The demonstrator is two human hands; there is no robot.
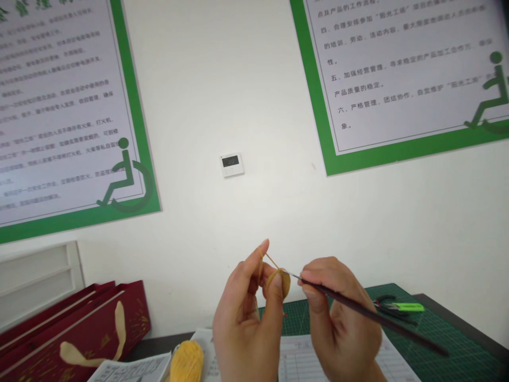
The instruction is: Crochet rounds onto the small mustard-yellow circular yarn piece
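My left hand (250, 313) pinches a small round piece of yellow crochet work (285, 284) between thumb and fingers. A strand of yellow yarn (271, 259) runs from its raised index finger down to the piece. In my right hand (342, 313) is a crochet hook (358, 307) with a dark handle, held much like a pen. The hook's metal tip meets the edge of the crochet piece. A yellow ball of yarn (186, 362) lies below and left of my hands.
Printed papers (302, 353) lie on a green cutting mat (429, 329). Pliers (387, 307) and a bright green-handled tool (409, 307) rest at right. Dark red gift bags (91, 334) stand at left. Behind are a white wall, a thermostat (231, 165) and two green-framed posters (326, 159).
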